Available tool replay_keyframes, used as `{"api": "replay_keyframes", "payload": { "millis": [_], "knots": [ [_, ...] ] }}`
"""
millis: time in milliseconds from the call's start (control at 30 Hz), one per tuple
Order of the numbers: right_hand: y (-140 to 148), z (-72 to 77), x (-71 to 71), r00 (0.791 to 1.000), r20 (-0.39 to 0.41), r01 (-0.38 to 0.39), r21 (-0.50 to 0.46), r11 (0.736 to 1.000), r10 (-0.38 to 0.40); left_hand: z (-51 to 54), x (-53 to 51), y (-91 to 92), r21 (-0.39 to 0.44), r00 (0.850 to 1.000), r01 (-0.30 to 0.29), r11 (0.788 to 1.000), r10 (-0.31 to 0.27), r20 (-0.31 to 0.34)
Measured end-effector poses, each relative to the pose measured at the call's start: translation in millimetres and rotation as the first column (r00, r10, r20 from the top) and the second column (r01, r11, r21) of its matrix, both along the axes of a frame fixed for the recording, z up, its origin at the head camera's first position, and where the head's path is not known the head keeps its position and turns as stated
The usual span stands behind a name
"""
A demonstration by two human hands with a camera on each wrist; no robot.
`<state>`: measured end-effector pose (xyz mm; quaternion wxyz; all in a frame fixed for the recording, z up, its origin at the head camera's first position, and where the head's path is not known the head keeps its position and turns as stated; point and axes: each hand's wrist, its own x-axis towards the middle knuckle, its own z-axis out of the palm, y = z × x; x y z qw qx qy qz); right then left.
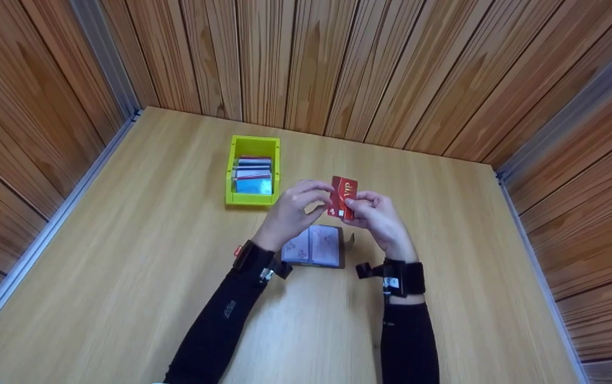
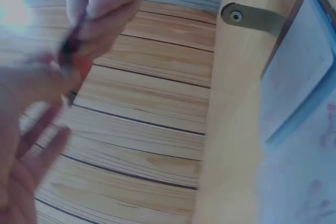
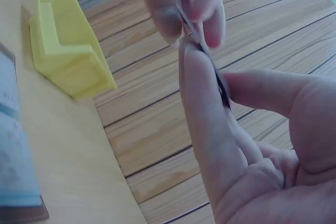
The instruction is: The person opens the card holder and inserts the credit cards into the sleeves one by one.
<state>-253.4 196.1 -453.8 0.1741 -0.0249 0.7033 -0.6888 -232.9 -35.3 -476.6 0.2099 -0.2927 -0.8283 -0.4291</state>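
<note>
A red card (image 1: 344,186) with "VIP" lettering is held up above the table, beyond an open card holder (image 1: 324,246) with pale pages. The right hand (image 1: 386,221) pinches its right side between thumb and fingers. At its left edge are the fingertips of the left hand (image 1: 290,213); in the right wrist view, the left hand (image 3: 194,3) has its thumb and fingers on either side of the card (image 3: 223,90), seen edge-on. The left wrist view shows the card blurred, and the holder's strap (image 2: 257,18) sticking out from the cover.
A yellow-green bin (image 1: 252,199) stands at the back left of the wooden table (image 1: 471,298), with several sleeved cards (image 1: 254,185) upright in it. Wood-plank walls (image 1: 311,69) rise at the back and both sides.
</note>
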Motion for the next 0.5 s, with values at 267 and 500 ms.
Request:
{"api": "replay_keyframes", "payload": {
  "millis": [267, 500],
  "knots": [
    [12, 1.4, -6.7, 0.998, 0.016, 0.058, 0.184, 0.981, -0.062, 13.9, 17.2, 33.0, -0.283, 0.785, -0.342, 0.896, 0.438, 0.438],
    [25, -4.0, -8.1, 0.997, 0.015, 0.074, 0.291, 0.954, -0.082, -22.1, 27.2, 72.9, -0.61, 0.686, -0.286, 0.739, 0.602, 0.409]
  ]
}}
